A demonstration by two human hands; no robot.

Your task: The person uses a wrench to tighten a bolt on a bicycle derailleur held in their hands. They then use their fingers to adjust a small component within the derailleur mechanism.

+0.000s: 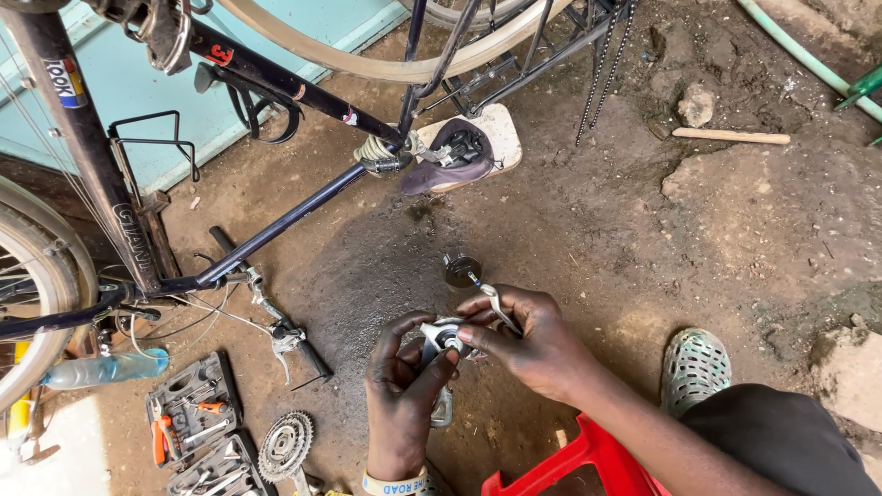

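Left hand (401,386) raised from the lower edge of view, wrist bent upward, wristband (393,483) at the cuff, fingers curled round a small silver bicycle part (439,338) and gripping it from below. Right hand (524,342) reaching in from the lower right, forearm slanting across a red plastic stool (577,462), thumb and forefinger pinched on the top of the same part, with a slim metal tool (497,307) lying across the fingers and sticking out toward the upper left. Both hands closed together over the part, held above bare dirt ground (643,230), near the middle of the lower half of view.

Just beyond the fingertips, a small round tin (460,270) on the ground. Farther up, an upturned bicycle saddle (457,158) resting on a pale sandal (501,133). To the left, a dark bicycle frame (276,225) with loose brake levers (280,335) and cables beneath it. Toward the lower left corner, an open tool case (193,409), a toothed sprocket cluster (286,445) and a plastic water bottle (101,369). At right, a foot in a green perforated clog (694,369).
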